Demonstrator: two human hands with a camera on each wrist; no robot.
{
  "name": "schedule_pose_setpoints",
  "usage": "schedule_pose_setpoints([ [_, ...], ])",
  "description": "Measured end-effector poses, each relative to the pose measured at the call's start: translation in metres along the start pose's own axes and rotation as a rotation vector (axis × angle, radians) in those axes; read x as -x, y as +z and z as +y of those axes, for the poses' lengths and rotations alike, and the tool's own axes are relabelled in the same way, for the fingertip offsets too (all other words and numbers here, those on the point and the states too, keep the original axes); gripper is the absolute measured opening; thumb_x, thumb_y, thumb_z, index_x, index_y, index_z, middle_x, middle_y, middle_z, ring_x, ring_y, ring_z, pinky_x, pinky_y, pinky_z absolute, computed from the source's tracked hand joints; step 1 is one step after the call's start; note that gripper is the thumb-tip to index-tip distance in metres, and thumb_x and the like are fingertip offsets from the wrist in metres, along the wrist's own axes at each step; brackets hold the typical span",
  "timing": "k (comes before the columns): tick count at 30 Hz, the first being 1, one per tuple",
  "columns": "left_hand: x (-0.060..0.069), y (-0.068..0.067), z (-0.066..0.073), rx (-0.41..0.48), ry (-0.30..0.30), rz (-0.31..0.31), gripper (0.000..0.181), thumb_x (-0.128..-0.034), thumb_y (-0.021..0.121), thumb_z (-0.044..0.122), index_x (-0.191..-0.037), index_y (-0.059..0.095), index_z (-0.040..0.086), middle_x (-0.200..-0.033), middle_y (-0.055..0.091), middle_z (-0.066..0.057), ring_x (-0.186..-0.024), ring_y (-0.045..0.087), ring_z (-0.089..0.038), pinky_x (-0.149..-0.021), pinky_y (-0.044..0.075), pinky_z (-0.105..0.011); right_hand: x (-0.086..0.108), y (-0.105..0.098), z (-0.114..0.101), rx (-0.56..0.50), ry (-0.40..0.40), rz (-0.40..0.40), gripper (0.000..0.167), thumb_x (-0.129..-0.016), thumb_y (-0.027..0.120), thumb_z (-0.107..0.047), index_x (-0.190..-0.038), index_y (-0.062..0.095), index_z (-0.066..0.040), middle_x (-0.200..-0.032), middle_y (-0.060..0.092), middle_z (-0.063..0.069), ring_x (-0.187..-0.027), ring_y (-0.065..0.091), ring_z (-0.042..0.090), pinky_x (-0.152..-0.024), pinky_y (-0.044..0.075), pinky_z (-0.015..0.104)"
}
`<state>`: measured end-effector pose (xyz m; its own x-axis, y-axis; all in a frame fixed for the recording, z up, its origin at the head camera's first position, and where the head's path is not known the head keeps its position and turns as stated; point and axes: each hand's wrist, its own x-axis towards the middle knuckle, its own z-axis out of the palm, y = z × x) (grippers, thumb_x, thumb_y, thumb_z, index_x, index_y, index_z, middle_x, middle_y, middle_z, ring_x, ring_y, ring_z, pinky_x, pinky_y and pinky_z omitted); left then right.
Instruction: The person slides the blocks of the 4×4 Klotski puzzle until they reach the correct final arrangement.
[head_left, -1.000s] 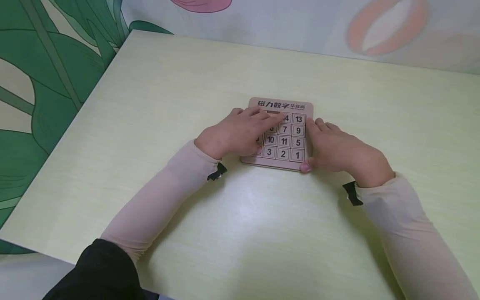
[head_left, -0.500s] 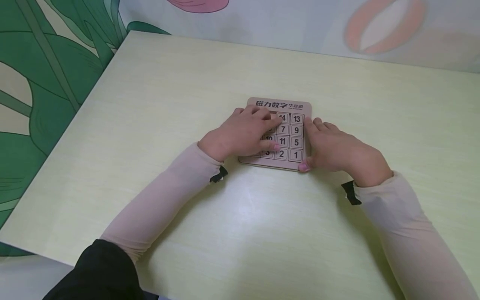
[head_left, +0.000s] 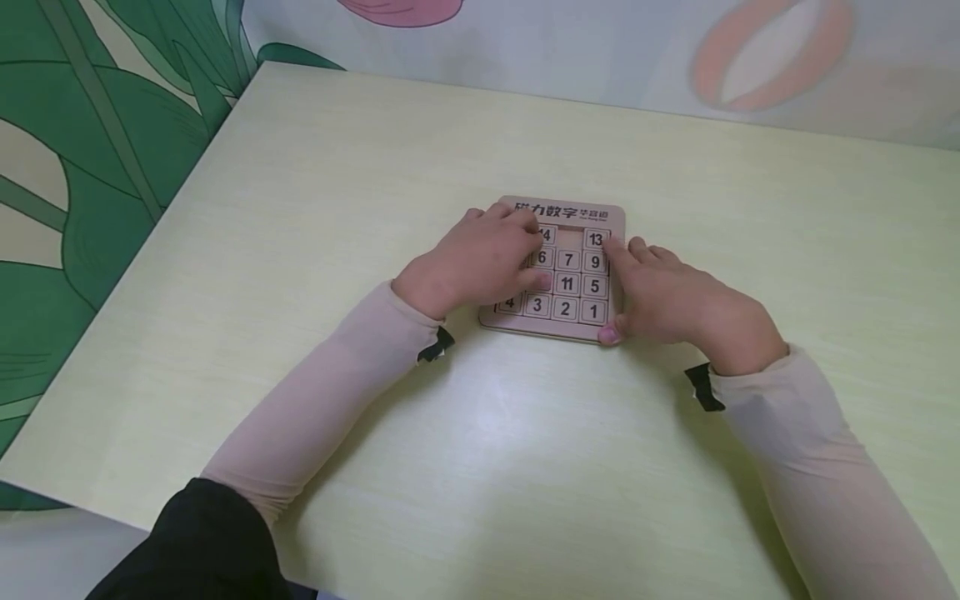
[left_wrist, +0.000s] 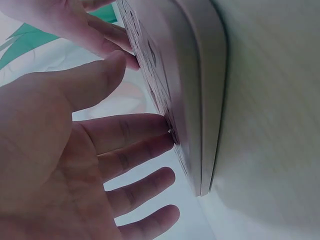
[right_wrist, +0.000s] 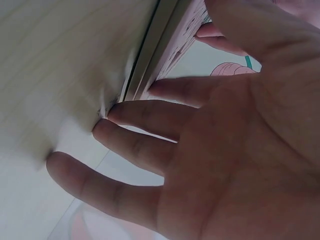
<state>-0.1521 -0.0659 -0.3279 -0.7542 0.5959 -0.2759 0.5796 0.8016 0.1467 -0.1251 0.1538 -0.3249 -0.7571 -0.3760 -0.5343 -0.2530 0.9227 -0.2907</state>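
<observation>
A number slide puzzle [head_left: 543, 332], a flat pinkish board with square numbered tiles, lies on the table. My left hand [head_left: 480, 262] reaches over its left side with index and middle fingertips on the tile face near the 14 tile [head_left: 549, 235]. Several left tiles are hidden beneath that hand. An uncovered slot shows between the 14 tile and the 13 tile [head_left: 596, 239]. Along the right edge lies my right hand [head_left: 667, 300], its thumb at the lower right corner. In the right wrist view, the index fingertip [right_wrist: 157, 89] touches the board while other straight fingers reach the tabletop.
The pale table [head_left: 465, 467] extends around the puzzle on all sides. Behind it stands a wall [head_left: 570, 54] with painted shapes, and green leaf artwork [head_left: 112, 125] fills the left beyond the table's edge.
The 14 tile has slid one place left under my left fingers, so the slot now lies between it and 13. My left fingers have drawn back leftward; the right hand stays almost still.
</observation>
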Motion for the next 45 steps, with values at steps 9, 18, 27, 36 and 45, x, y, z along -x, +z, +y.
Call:
schedule_pose_setpoints([
  [9,-0.0033,0.0017,0.0014,0.04,0.015,-0.003,0.057,-0.1016,0.055,0.05,-0.14,0.058,0.008,-0.152,0.042,-0.007,-0.143,0.03,-0.028,-0.111,0.031,-0.047,0.0018,-0.0011,0.0009,0.019,-0.015,-0.001,0.113,-0.083,0.081,-0.042,-0.164,0.006,-0.013,-0.158,0.009,0.037,-0.143,0.015,0.054,-0.106,0.026,0.071],
  [18,-0.0075,0.0075,0.0057,0.103,0.138,-0.036,0.069,-0.1025,0.053,0.049,-0.157,0.037,0.009,-0.162,0.031,-0.005,-0.15,0.019,-0.027,-0.12,0.016,-0.047,0.001,-0.0055,0.0037,0.06,-0.05,0.032,0.111,-0.081,0.083,-0.047,-0.164,0.014,-0.022,-0.139,0.035,0.026,-0.124,0.034,0.044,-0.094,0.036,0.069],
  [27,-0.0041,0.0064,0.0058,0.071,0.131,-0.082,0.07,-0.1024,0.051,0.053,-0.159,0.033,0.015,-0.165,0.024,-0.001,-0.151,0.016,-0.027,-0.118,0.02,-0.053,0.0006,-0.0053,0.0035,0.015,-0.033,0.02,0.112,-0.08,0.084,-0.045,-0.164,0.014,-0.02,-0.15,0.026,0.031,-0.132,0.028,0.049,-0.1,0.032,0.072],
  [36,-0.0017,-0.0002,0.007,0.043,0.089,-0.109,0.066,-0.1024,0.052,0.052,-0.158,0.037,0.02,-0.164,0.027,-0.001,-0.15,0.018,-0.028,-0.115,0.022,-0.055,0.0032,-0.0023,0.0035,-0.026,-0.036,0.047,0.1,-0.078,0.086,-0.039,-0.155,0.024,-0.019,-0.149,0.027,0.032,-0.133,0.027,0.051,-0.1,0.034,0.071],
  [45,-0.001,-0.0001,0.0057,0.05,0.066,-0.103,0.065,-0.1017,0.052,0.052,-0.157,0.039,0.022,-0.163,0.029,0.002,-0.15,0.021,-0.028,-0.114,0.025,-0.051,0.005,-0.0015,0.002,-0.031,-0.045,0.064,0.083,-0.079,0.086,-0.037,-0.141,0.035,-0.017,-0.129,0.042,0.022,-0.122,0.037,0.046,-0.092,0.041,0.065],
])
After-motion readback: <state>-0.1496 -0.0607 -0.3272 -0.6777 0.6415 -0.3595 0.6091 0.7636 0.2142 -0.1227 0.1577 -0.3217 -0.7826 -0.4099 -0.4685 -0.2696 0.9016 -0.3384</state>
